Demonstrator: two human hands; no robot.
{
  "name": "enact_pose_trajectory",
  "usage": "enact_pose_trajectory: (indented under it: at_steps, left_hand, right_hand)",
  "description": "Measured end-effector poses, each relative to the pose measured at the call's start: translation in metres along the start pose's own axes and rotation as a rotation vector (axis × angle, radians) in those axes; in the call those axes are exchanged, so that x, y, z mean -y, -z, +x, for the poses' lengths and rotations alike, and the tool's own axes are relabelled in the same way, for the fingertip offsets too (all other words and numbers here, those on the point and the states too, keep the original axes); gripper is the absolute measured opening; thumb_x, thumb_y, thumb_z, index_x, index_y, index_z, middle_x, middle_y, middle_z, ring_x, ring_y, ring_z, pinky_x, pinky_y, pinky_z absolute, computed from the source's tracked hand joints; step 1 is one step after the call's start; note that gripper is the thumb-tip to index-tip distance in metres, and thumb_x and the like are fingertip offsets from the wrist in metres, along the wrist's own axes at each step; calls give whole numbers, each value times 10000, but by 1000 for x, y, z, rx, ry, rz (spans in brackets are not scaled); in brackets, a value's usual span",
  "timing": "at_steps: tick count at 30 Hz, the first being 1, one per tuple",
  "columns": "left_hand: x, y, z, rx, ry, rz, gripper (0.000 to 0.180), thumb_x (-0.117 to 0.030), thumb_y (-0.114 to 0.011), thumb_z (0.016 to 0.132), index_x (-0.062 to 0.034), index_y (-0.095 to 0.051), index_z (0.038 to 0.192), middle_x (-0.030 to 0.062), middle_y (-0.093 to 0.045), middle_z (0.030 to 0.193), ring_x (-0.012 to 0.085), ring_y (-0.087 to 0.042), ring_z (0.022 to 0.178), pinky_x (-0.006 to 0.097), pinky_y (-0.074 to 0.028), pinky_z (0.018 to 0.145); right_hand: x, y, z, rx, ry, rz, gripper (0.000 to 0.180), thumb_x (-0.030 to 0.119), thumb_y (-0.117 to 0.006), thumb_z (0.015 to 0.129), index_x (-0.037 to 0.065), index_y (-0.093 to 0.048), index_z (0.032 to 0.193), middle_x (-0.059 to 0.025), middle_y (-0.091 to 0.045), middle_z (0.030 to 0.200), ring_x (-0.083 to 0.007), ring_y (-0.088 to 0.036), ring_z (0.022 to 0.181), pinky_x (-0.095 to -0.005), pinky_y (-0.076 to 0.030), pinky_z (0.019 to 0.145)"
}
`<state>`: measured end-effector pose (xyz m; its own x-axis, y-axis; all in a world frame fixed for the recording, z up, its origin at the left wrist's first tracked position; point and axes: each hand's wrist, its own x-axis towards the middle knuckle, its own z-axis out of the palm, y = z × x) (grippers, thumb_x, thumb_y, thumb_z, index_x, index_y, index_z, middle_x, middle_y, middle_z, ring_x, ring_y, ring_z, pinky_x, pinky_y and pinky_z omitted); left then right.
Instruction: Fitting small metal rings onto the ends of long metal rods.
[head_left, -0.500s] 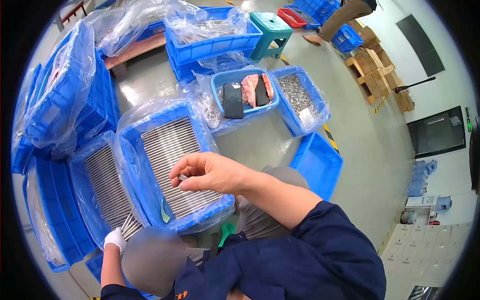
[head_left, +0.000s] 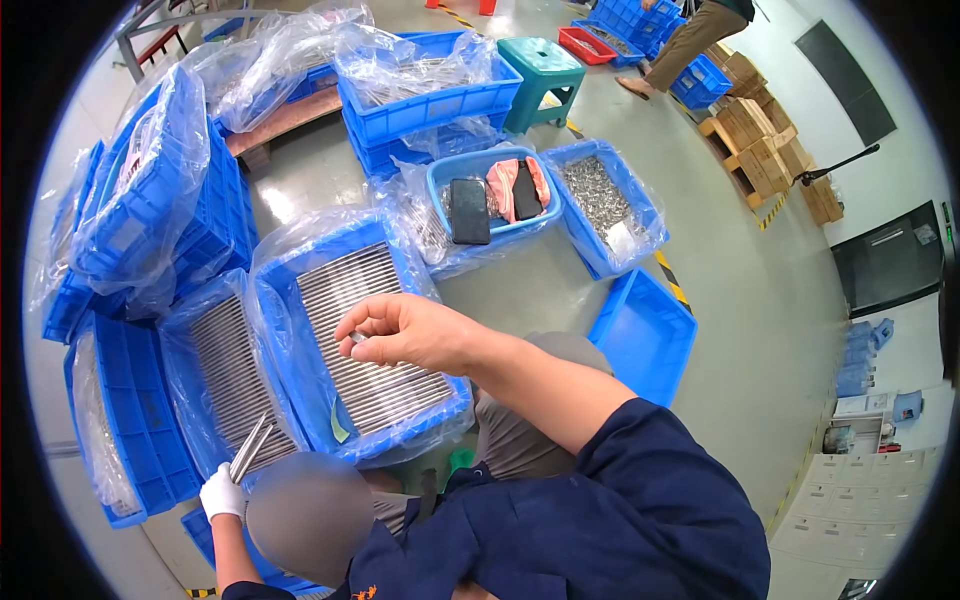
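1. Metal rods (head_left: 250,447): small bundle clamped in white-gloved left hand (head_left: 222,492), fingers wrapped shut round lower ends; free ends angled up and to the right over the left crate (head_left: 180,395).
2. Right hand (head_left: 405,330), bare: fingertips pinched narrow on a small silvery piece (head_left: 357,338), held above the centre blue crate (head_left: 300,385).
3. Handling, judged: stiff, smooth, likely slippery and light singly; best gripped near mid-length.
4. Crate rods (head_left: 365,345): packed parallel, long axis across the crate's width; plastic liner (head_left: 275,250) folded open.
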<state>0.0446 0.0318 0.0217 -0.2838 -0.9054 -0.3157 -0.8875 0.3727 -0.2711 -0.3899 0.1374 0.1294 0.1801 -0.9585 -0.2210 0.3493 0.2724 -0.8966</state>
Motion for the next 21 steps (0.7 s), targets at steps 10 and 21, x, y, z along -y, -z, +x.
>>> enact_pose_trajectory:
  at_steps: [10,21]
  left_hand:
    - [20,-59,-10,43,229,-416,252,-246,-504,764,-122,-565,974,199,-595,812,370,-572,784,422,-461,687]
    - [-8,9,7,-176,314,-1318,233,-172,-489,852,-49,-547,1040,-9,-473,620,66,-368,478,238,-323,432]
  right_hand:
    - [-5,7,0,-32,18,-71,246,114,-582,800,61,-527,1033,-14,-579,902,-52,-502,747,-191,-404,609]
    - [-15,5,4,-78,50,-43,212,108,-591,780,60,-545,981,6,-538,726,-55,-467,618,-203,-388,540]
